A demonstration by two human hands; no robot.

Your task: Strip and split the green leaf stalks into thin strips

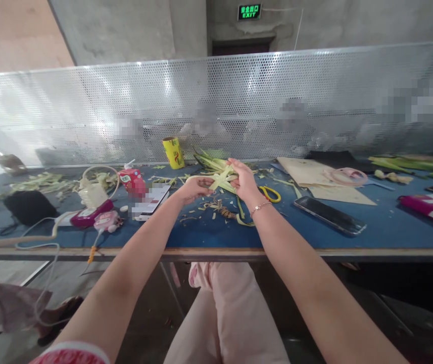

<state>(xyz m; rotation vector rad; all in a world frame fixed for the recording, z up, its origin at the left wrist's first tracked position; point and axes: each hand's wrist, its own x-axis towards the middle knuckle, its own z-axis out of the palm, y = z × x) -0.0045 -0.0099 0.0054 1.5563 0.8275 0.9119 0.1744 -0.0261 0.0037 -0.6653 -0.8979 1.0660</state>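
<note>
Pale-green leaf strips (pixel 223 180) between left hand (pixel 196 189) and right hand (pixel 245 180), over the worktop's (pixel 212 238) middle.
A perforated metal screen (pixel 125 96) spans the far side; the worktop is blue. Beige sheets (pixel 313 173) lie far right, a dark smartphone (pixel 329 215) near right, a red drink carton (pixel 133 182) left, a yellow cylinder (pixel 174 153) far. Both hands' fingers pinch the strips above loose scraps (pixel 222 206).

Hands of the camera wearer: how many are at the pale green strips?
2: the left hand at the left side of the pale green strips, the right hand at their right.
</note>
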